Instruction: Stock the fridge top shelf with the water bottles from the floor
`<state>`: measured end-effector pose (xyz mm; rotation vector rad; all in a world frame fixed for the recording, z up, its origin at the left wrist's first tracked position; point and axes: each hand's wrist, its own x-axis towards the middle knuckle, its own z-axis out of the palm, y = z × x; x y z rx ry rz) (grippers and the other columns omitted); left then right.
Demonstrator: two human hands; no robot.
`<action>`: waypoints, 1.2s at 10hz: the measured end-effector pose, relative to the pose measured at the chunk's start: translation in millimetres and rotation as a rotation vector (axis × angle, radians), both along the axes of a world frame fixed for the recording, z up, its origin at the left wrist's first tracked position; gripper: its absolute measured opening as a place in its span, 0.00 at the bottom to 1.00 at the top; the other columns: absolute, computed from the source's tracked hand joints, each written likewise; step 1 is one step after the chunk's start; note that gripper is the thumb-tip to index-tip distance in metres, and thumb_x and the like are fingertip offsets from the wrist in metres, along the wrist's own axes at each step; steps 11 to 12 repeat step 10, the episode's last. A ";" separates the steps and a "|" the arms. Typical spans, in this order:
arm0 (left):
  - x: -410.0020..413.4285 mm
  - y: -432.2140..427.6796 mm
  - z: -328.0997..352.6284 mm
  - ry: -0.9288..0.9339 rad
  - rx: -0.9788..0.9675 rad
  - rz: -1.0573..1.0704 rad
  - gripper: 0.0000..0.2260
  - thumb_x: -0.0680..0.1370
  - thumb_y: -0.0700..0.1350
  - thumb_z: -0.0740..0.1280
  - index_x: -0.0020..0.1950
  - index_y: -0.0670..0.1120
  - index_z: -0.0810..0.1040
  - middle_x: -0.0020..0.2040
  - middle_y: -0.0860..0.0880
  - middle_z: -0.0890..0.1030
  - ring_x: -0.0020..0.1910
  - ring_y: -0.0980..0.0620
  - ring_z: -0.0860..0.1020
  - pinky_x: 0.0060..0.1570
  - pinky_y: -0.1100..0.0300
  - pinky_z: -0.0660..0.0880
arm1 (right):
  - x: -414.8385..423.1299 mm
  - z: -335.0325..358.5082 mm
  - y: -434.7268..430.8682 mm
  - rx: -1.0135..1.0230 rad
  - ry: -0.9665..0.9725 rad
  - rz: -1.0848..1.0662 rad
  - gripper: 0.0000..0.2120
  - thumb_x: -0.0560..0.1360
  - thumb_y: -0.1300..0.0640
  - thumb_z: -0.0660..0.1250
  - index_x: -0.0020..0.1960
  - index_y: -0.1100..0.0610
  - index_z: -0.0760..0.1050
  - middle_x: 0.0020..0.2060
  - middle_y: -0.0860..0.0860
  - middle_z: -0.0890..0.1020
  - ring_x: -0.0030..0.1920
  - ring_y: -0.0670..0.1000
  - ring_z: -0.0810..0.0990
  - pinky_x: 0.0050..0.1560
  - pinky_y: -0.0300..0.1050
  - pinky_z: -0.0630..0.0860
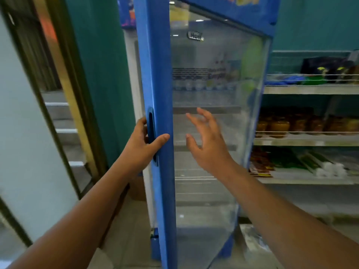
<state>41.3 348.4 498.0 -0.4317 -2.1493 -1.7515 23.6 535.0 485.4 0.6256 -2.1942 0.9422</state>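
Observation:
A blue-framed glass fridge door [155, 74] stands partly ajar in front of me. My left hand [142, 144] grips the door's left edge at the dark recessed handle [151, 133], thumb across the front of the frame. Spread loosely, my right hand [208, 144] hovers in front of the glass, holding nothing. Through the fogged glass I see a row of water bottles [202, 84] on the top shelf [206, 109]. The shelves below look bare. At the lower right, clear plastic wrap [252, 241] lies on the floor beside the fridge; I cannot make out bottles in it.
Store shelving [310, 140] to the right holds jars, packets and bags. A teal wall [101, 74] stands left of the fridge. Beyond it, a glass doorway [64, 113] shows steps. A tiled floor [128, 239] lies below.

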 end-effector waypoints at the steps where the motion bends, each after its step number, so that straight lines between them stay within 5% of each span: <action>1: -45.9 -35.2 0.2 -0.027 -0.016 0.032 0.17 0.75 0.47 0.67 0.60 0.57 0.66 0.57 0.57 0.78 0.54 0.58 0.79 0.53 0.59 0.77 | -56.8 2.8 -25.7 0.045 0.039 -0.098 0.27 0.76 0.53 0.63 0.74 0.46 0.60 0.76 0.51 0.52 0.76 0.56 0.52 0.74 0.57 0.56; 3: -146.7 -87.3 -8.0 -0.099 0.095 0.117 0.13 0.78 0.45 0.64 0.62 0.51 0.69 0.57 0.50 0.78 0.54 0.54 0.78 0.51 0.57 0.76 | -165.0 -7.1 -56.6 0.259 -0.097 -0.249 0.34 0.77 0.47 0.62 0.76 0.40 0.46 0.77 0.51 0.40 0.77 0.60 0.40 0.75 0.64 0.48; 5: -248.0 -105.7 -25.5 -0.116 0.108 0.178 0.24 0.77 0.46 0.66 0.72 0.50 0.63 0.64 0.50 0.75 0.57 0.53 0.77 0.56 0.55 0.76 | -240.2 -12.6 -83.3 0.307 -0.160 -0.320 0.37 0.76 0.48 0.63 0.76 0.40 0.42 0.77 0.50 0.36 0.76 0.61 0.36 0.74 0.65 0.48; 7: -315.0 -109.5 -23.2 -0.124 0.064 0.206 0.25 0.77 0.46 0.64 0.73 0.47 0.62 0.65 0.50 0.74 0.58 0.51 0.75 0.62 0.52 0.73 | -287.0 -16.7 -99.0 0.400 -0.208 -0.394 0.41 0.76 0.47 0.62 0.75 0.41 0.34 0.75 0.51 0.30 0.75 0.61 0.30 0.73 0.64 0.42; 9: -344.3 -105.4 -28.3 -0.154 0.004 0.209 0.32 0.77 0.44 0.65 0.76 0.45 0.52 0.72 0.47 0.65 0.66 0.49 0.69 0.61 0.57 0.68 | -306.6 -20.7 -99.5 0.406 -0.209 -0.411 0.40 0.76 0.47 0.62 0.75 0.41 0.36 0.75 0.49 0.30 0.75 0.60 0.30 0.73 0.64 0.43; 10: -346.1 -102.1 -23.3 -0.163 -0.092 0.275 0.40 0.76 0.46 0.66 0.76 0.43 0.41 0.78 0.45 0.51 0.76 0.47 0.55 0.72 0.52 0.58 | -302.2 -11.9 -98.8 0.246 -0.143 -0.369 0.35 0.76 0.48 0.63 0.76 0.44 0.47 0.78 0.50 0.42 0.77 0.58 0.40 0.74 0.63 0.49; 12: -346.1 -102.1 -23.3 -0.163 -0.092 0.275 0.40 0.76 0.46 0.66 0.76 0.43 0.41 0.78 0.45 0.51 0.76 0.47 0.55 0.72 0.52 0.58 | -302.2 -11.9 -98.8 0.246 -0.143 -0.369 0.35 0.76 0.48 0.63 0.76 0.44 0.47 0.78 0.50 0.42 0.77 0.58 0.40 0.74 0.63 0.49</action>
